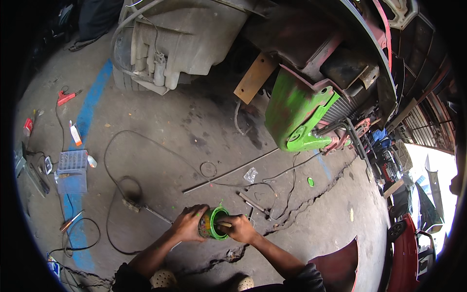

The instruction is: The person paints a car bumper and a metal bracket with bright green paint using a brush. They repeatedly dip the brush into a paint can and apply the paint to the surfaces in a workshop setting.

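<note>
My left hand (190, 223) is wrapped round the side of a paint can (206, 225) and holds it tilted, its rim smeared bright green. My right hand (241, 228) is at the can's mouth, fingers closed on what looks like a paintbrush (225, 224). Only its pale handle end shows; the rest is hidden by the fingers and inside the can. Ahead and to the right, a metal vehicle part (294, 109) is partly coated in the same green, with dark reddish patches left on it. A small green lid (310, 182) lies on the floor.
A raised vehicle body (185, 36) overhangs the far side. On the concrete lie a long metal rod (228, 171), a hammer (253, 202), looping cables (141, 134), a plastic organizer box (73, 170), a red tool (66, 97) and a dark red panel (338, 265).
</note>
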A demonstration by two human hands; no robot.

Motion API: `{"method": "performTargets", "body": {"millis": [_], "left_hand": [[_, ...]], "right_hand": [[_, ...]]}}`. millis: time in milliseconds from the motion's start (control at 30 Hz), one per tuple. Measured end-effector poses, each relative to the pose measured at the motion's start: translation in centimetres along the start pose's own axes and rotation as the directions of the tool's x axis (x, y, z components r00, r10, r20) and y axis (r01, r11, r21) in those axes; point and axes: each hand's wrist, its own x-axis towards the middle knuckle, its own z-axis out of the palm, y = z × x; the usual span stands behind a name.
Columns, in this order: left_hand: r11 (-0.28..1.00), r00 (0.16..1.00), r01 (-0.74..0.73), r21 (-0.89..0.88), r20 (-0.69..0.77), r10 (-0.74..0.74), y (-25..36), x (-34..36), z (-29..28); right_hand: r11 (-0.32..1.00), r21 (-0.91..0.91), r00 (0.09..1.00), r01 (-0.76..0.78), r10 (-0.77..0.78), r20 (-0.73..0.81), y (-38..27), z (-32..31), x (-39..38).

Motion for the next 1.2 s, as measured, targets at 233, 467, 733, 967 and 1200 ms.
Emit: {"method": "performTargets", "body": {"millis": [233,467,733,967,1200], "left_hand": [[1.000,0.999,0.027,-0.001,0.038,-0.027,-0.1,-0.4,-0.5],[0.992,0.992,0.124,-0.010,0.022,-0.123,-0.2,-1.4,-1.1],[0.989,0.969,0.116,-0.097,-0.210,-0.134,1.5,-0.2,-2.8],[0.992,0.891,0.075,-0.106,-0.440,-0.114,2.2,-0.4,-1.3],[0.995,0.871,0.078,0.067,-0.489,-0.035,1.8,0.2,0.3]], "right_hand": [[0.998,0.032,0.998,0.053,-0.054,0.020,-0.6,0.8,0.4],[0.882,0.469,0.999,-0.037,0.039,0.005,-1.5,-3.0,0.0],[0.505,0.863,0.784,-0.003,0.537,-0.311,0.4,-5.5,-2.5],[0.244,0.952,0.733,0.187,0.610,-0.300,0.9,-6.4,-2.0],[0.325,0.944,0.756,0.058,0.604,-0.255,2.6,-3.6,-1.8]]}}
